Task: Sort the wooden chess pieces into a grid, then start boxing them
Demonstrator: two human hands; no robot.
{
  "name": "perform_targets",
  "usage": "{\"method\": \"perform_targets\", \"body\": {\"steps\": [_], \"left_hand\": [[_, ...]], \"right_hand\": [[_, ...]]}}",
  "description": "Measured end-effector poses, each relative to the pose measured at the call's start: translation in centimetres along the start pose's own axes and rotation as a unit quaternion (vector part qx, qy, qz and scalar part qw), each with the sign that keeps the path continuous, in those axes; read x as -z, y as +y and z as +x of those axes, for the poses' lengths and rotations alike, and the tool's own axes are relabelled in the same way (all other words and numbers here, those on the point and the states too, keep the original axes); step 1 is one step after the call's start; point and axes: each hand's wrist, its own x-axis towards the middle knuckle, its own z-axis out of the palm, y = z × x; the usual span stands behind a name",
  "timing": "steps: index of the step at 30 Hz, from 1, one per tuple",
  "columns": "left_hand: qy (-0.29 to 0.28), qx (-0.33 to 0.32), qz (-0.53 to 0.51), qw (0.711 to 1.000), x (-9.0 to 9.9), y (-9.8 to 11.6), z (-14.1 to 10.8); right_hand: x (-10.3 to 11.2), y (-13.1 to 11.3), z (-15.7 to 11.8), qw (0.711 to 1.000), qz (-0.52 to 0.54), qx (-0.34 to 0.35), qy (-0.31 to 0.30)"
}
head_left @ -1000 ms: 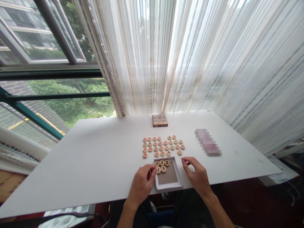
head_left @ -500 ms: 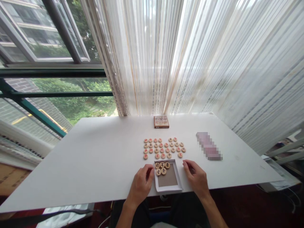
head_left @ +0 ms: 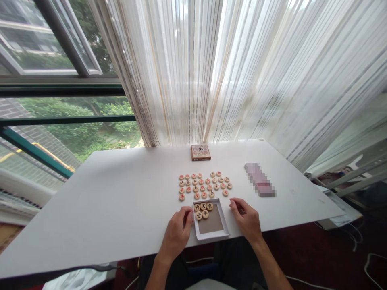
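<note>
A shallow white box (head_left: 226,231) with a grey-brown bottom lies at the table's front edge. Several round wooden pieces (head_left: 203,206) with black characters fill its back left corner. Beside the box's left wall is my left hand (head_left: 177,227), its thumb and fingers pressed together; whatever is between them, if anything, is hidden. My right hand (head_left: 246,217) rests on the table just right of the box with curled fingers, thumb and fingertip together, and I cannot make out anything in it. Beyond the box, loose pieces (head_left: 201,182) with red or black characters lie in uneven rows.
A flat printed box (head_left: 200,152) lies at the back of the white table (head_left: 121,201). To the right is a pinkish, blurred-out item (head_left: 260,180). Striped curtains (head_left: 187,72) hang behind the table, with a window at the left.
The view has shifted slightly, so the table and everything on it appear a little further left and higher. Both hands keep nearly the same places beside the box, and the pieces look unmoved.
</note>
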Motion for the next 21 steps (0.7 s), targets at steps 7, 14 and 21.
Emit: {"method": "perform_targets", "body": {"steps": [7, 14, 21], "left_hand": [[0.008, 0.006, 0.008, 1.000, -0.02, 0.43, -0.15], [0.007, 0.001, 0.018, 1.000, -0.11, 0.03, -0.09], [0.008, 0.007, 0.016, 1.000, -0.19, -0.12, -0.26]], "right_hand": [[0.31, -0.14, -0.14, 0.999, 0.028, -0.010, -0.020], [0.55, -0.41, -0.17, 0.999, -0.034, 0.005, -0.026], [0.60, 0.53, -0.47, 0.996, -0.090, -0.009, -0.017]]}}
